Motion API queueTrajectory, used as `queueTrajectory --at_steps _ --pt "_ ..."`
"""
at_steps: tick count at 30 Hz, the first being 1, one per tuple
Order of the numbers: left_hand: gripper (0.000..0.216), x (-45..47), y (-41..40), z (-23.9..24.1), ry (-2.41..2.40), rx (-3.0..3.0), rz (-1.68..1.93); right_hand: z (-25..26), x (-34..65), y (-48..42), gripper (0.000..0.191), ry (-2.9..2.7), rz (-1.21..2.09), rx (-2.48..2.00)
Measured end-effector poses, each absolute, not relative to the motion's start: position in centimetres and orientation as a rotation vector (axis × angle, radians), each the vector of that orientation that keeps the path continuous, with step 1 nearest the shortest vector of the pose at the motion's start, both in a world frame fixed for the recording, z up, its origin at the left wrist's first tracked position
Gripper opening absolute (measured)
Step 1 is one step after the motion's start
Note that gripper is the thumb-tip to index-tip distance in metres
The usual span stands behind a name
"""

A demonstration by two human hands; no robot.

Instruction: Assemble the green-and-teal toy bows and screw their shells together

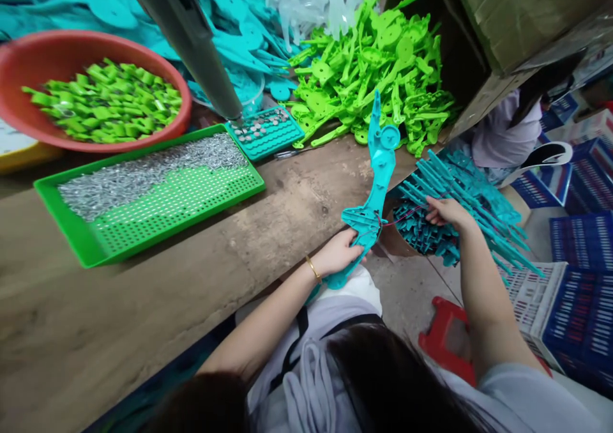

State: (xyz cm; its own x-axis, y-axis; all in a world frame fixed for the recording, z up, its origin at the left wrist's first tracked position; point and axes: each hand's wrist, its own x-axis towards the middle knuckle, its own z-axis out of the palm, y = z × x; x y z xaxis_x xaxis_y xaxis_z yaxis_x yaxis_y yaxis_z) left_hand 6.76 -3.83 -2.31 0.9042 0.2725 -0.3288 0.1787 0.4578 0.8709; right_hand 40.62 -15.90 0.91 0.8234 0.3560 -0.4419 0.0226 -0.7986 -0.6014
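Observation:
My left hand [338, 253] is closed round the lower end of a long teal plastic part [376, 177], held upright at the edge of the wooden table [287, 209]. A thin red wire runs from that part towards my right hand [445, 211]. My right hand rests with curled fingers on a heap of similar teal parts [460, 209] beside the table. Whether it pinches the wire or one of the parts I cannot make out.
On the table lie a green perforated tray of small metal pieces [148, 193], a red bowl of green parts [96, 94], a small teal tray [265, 131], a pile of green parts [378, 69] and a grey tool post [191, 43]. Blue and white crates [575, 292] and a red stool [445, 337] stand right.

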Motion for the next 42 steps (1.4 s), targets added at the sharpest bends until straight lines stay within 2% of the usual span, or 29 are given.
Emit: queueTrajectory --at_steps 4,8,10,13,18,23,29,34,38,42 --pt "0.025 6.7 -4.4 -2.6 0.451 1.14 0.062 1.1 38.6 -15.6 0.021 -0.301 0.618 -2.103" --pt "0.021 6.6 -4.7 -2.8 0.474 1.147 0.05 4.3 37.9 -15.5 0.025 -0.343 0.362 -1.829" --pt "0.02 6.5 -4.8 -2.7 0.481 1.139 0.042 6.1 36.9 -15.4 0.021 -0.411 0.34 -1.675" --pt "0.018 6.3 -4.9 -2.2 0.457 1.116 0.039 8.3 34.4 -14.9 0.018 -0.621 0.475 -1.479" --pt "0.019 4.9 -5.1 -0.8 0.448 0.961 0.039 11.6 29.8 -12.3 0.026 -0.976 0.655 -1.26" --pt "0.035 0.1 -5.4 0.4 0.467 1.066 0.151 13.9 25.6 -8.2 0.035 -1.145 0.764 -1.005" --pt "0.043 -7.9 -7.9 1.4 0.724 1.533 0.287 13.2 19.8 -4.4 0.019 -1.252 1.12 -0.859" --pt "0.03 -13.3 -10.1 1.9 0.828 1.662 0.273 12.2 15.3 -1.7 0.01 -1.449 1.453 -0.679" --pt "0.025 -18.1 -12.0 1.4 0.927 1.549 0.314 12.9 13.1 -0.4 0.013 -1.81 1.453 -0.38" --pt "0.039 -19.9 -13.2 0.8 1.209 0.954 0.603 13.8 9.2 1.6 0.011 -1.895 1.3 -0.45"
